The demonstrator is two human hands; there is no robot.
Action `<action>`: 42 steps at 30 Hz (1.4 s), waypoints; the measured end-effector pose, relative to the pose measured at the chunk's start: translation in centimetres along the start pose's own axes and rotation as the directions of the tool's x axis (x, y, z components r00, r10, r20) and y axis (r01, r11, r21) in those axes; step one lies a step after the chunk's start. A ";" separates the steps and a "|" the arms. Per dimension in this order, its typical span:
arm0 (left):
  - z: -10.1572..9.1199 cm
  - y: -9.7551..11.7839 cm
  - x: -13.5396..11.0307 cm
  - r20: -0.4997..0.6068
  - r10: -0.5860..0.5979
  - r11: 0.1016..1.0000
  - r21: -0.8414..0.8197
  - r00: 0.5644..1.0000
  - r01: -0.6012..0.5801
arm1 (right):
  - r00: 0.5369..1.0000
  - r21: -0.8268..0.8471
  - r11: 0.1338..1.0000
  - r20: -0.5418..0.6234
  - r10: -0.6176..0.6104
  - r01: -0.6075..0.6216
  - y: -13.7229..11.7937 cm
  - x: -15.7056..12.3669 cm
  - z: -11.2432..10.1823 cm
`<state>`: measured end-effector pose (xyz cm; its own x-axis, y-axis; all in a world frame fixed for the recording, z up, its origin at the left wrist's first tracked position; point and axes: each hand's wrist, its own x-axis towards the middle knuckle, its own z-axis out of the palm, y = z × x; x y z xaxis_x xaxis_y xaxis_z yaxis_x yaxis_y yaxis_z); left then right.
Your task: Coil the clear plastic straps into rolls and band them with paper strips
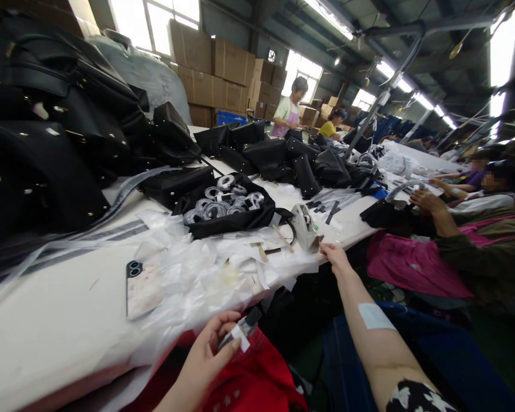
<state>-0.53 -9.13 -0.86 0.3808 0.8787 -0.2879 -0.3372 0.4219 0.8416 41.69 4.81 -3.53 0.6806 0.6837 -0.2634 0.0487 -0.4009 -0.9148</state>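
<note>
In front of my lap, my left hand [212,349] is closed around a folded strap [249,321], dark and partly see-through, with a white band across it. At the table's front edge, my right hand [335,254] reaches to a small grey tape dispenser [305,229] showing a green light. Its fingertips are pinched at the dispenser's brownish front end; what is between them is too small to make out. Behind the dispenser, a black bag [206,229] holds several coiled clear straps [223,207] with white bands.
Crumpled white wrapping [189,274] covers the near table, with a phone [143,289] at its left. Black bags [47,166] are piled at left, more [266,151] behind. Dark strips [332,213] lie beyond the dispenser. A co-worker's hands [429,200] work at right.
</note>
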 end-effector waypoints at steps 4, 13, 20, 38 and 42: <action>0.0 0.1 -0.2 0.011 0.047 0.999 0.021 0.999 -0.047 | 1.000 -0.024 1.000 0.001 0.011 -0.011 -0.3 -0.7 0.2; -0.6 0.1 -1.2 -0.024 0.157 0.985 0.076 0.987 -0.155 | 0.989 -0.095 0.990 0.110 -0.096 0.107 -0.9 -9.2 2.1; -0.9 -0.2 -0.4 -0.120 0.233 0.964 0.162 0.965 -0.212 | 0.755 0.053 0.979 0.628 -0.187 0.198 -1.5 -25.0 8.8; -1.6 0.1 -0.5 -0.227 0.257 0.963 0.137 0.939 -0.230 | 0.638 0.058 0.998 0.769 -0.039 -0.009 0.7 -29.8 11.5; -1.5 0.1 -0.6 -0.229 0.228 0.973 0.081 0.946 -0.215 | 0.634 0.034 0.999 0.773 -0.015 -0.019 1.1 -29.5 11.7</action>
<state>-2.08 -9.30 -1.33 0.0860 0.9789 -0.1856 -0.3400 0.2039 0.9181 13.11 -8.70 -0.29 -0.1344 0.9108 -0.3904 0.0110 -0.3926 -0.9196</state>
